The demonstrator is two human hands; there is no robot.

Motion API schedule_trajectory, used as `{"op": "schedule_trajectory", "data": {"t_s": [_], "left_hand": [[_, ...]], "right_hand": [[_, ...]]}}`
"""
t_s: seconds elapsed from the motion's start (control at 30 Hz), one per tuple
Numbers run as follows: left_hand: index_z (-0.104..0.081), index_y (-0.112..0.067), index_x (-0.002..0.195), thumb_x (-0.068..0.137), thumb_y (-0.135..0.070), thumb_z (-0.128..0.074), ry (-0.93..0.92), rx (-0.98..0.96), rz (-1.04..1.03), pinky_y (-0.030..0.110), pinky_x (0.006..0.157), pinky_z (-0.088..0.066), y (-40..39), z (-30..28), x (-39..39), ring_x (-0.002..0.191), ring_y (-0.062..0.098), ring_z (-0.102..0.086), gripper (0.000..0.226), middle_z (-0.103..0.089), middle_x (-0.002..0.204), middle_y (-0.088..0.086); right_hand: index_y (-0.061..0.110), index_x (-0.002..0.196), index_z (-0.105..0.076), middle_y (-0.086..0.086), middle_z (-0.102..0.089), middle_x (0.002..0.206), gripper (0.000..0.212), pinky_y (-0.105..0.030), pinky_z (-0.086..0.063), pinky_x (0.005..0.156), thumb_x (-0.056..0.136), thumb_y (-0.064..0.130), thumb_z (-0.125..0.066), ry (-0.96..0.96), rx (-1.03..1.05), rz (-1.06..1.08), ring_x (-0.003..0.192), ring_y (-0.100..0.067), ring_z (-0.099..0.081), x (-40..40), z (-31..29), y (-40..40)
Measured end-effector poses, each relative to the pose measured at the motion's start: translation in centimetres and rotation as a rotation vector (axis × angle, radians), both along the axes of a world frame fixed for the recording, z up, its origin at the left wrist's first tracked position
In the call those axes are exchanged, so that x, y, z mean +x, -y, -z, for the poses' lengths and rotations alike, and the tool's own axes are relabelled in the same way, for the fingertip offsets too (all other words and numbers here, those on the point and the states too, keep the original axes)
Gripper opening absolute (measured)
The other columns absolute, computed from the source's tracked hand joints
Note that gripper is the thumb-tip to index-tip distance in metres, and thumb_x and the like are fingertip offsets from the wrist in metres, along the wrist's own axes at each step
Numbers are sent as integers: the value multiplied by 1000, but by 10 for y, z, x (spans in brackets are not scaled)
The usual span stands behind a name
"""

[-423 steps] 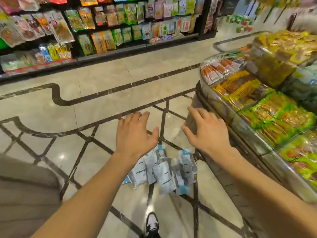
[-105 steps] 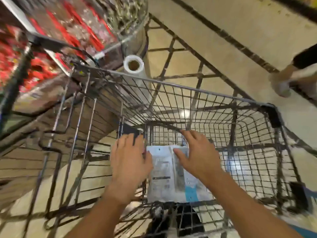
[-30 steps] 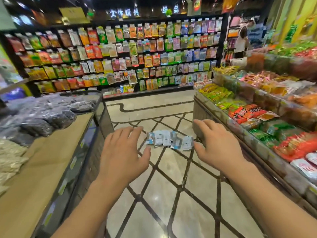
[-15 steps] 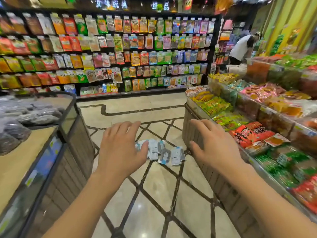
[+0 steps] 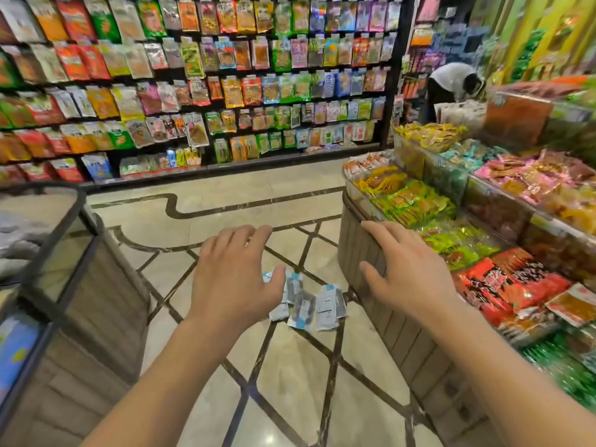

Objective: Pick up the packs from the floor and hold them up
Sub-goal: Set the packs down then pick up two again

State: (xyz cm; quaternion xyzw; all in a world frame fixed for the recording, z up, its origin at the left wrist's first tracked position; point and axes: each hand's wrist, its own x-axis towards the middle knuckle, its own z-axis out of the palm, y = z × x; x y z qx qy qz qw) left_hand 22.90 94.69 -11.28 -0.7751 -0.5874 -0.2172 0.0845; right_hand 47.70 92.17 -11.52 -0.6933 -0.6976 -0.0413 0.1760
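Observation:
Several white-and-blue packs (image 5: 314,303) lie in a loose heap on the marble floor (image 5: 283,382), close to the foot of the display stand on the right. My left hand (image 5: 233,279) is stretched out in front of me, palm down, fingers spread, and it covers the left part of the heap in the view. My right hand (image 5: 408,272) is held out the same way, to the right of the packs and in front of the stand's wooden side. Both hands are well above the floor and hold nothing.
A wooden display stand (image 5: 380,314) full of snack bags runs along the right. Another counter with a glass side (image 5: 74,269) stands at the left. A wall shelf of hanging snack bags (image 5: 200,79) fills the back. A person (image 5: 451,82) bends over at the far right.
The view has moved closer to the packs on the floor, which now sit lower and larger between my hands. Both hands stay outstretched and empty.

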Motion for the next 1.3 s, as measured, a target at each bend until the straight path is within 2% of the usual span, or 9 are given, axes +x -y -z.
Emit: {"op": "schedule_trajectory", "data": {"t_s": [0.23,0.4,0.63,0.93,1.1,1.2,1.3], "left_hand": [[-61,-16,138,83,-50,-55,-6,-65,-33,47,103,-45,-123,16,60,121,30,-61,65,-69,127,6],[-52,-22,147,88,-51,-54,-31,-135,-32,45,113,-36,-201,23,89,133,26,-52,66,-62,139,3],[-62,-16,138,83,-49,-53,-64,-152,-39,50,101,-47,-316,54,100,117,31,-62,65,-70,124,7],[-57,-15,140,84,-45,-61,-78,-224,37,50,102,-44,-497,106,108,120,34,-60,64,-68,127,11],[-59,-11,139,82,-44,-56,-80,-246,93,50,100,-46,-588,143,114,118,40,-62,66,-69,127,17],[-57,-12,140,84,-42,-58,-84,-312,111,50,101,-44,-625,173,121,119,40,-60,64,-68,127,17],[-59,-11,137,83,-41,-55,-52,-364,136,50,99,-43,-651,218,128,116,41,-60,61,-69,121,15]], "right_hand": [[27,157,-37,-1,-47,152,66,-41,-52,94,97,40,-62,-52,-42,-7,135,-27,-48,58,18,-136],[27,157,-37,-2,-47,152,67,-42,-53,95,96,41,-62,-26,-60,-12,135,-27,-49,82,27,-223],[20,151,-48,-9,-57,143,66,-44,-57,84,90,35,-70,42,-95,-11,123,-34,-58,98,55,-333],[18,145,-54,-10,-59,139,64,-48,-57,86,86,35,-72,95,-125,63,123,-36,-57,91,106,-483],[20,149,-49,-10,-53,148,63,-51,-51,99,91,33,-67,12,-165,95,134,-36,-49,87,145,-559],[16,146,-54,-13,-58,142,62,-51,-54,95,88,27,-71,-14,-173,108,128,-38,-55,87,183,-591],[17,147,-51,-12,-57,144,63,-52,-55,94,89,30,-70,-30,-260,113,127,-39,-54,91,227,-614]]}}
